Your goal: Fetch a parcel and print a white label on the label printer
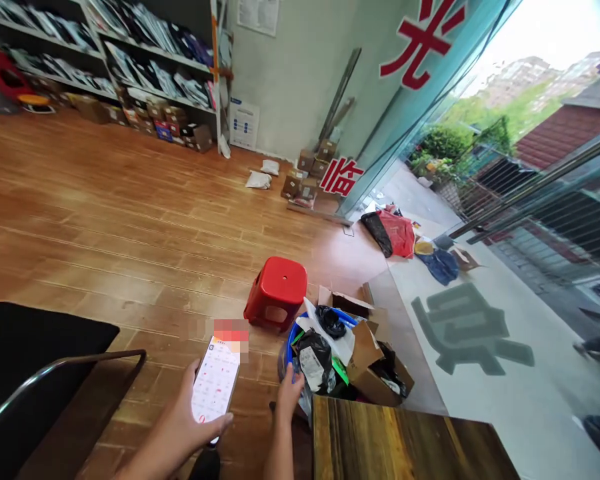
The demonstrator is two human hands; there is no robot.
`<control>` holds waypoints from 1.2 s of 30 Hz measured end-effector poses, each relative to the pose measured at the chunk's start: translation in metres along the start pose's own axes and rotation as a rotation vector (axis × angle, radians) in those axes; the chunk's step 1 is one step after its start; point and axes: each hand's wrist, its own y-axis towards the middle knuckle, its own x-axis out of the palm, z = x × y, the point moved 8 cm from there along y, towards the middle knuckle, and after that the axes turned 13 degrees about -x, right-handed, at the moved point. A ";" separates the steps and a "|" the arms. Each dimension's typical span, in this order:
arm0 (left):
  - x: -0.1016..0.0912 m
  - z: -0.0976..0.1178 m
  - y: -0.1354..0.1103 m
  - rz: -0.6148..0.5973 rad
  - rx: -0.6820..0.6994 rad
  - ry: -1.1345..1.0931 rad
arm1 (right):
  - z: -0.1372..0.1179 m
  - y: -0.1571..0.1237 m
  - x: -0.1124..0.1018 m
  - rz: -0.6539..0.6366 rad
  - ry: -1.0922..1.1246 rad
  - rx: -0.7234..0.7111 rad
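My left hand (187, 417) holds a smartphone (215, 381) upright, its lit screen facing me, fingers wrapped round its edges. My right hand (289, 395) reaches down to the rim of a blue bin (293, 333) overflowing with packaging. Its fingers rest against a black plastic parcel bag with a white label (314, 360). Whether they grip it is hidden. Torn cardboard boxes (367, 357) and a white bag (330, 333) are piled in and beside the bin.
A red plastic stool (276, 292) stands behind the bin. A wooden table corner (395, 443) is at bottom right, a black chair (35, 373) at bottom left. Shelves of parcels (130, 67) line the back wall. Small boxes (307, 177) sit by the glass door (430, 100).
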 end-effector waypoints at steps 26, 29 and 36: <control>-0.170 0.081 -0.078 -0.498 0.034 -0.789 | -0.346 -0.180 0.103 -0.785 0.643 -0.411; -0.204 0.092 -0.060 -0.515 0.034 -0.849 | -0.375 -0.184 0.135 -0.788 0.692 -0.417; -0.261 0.102 -0.024 -0.460 0.042 -0.927 | -0.416 -0.183 0.197 -0.855 0.776 -0.336</control>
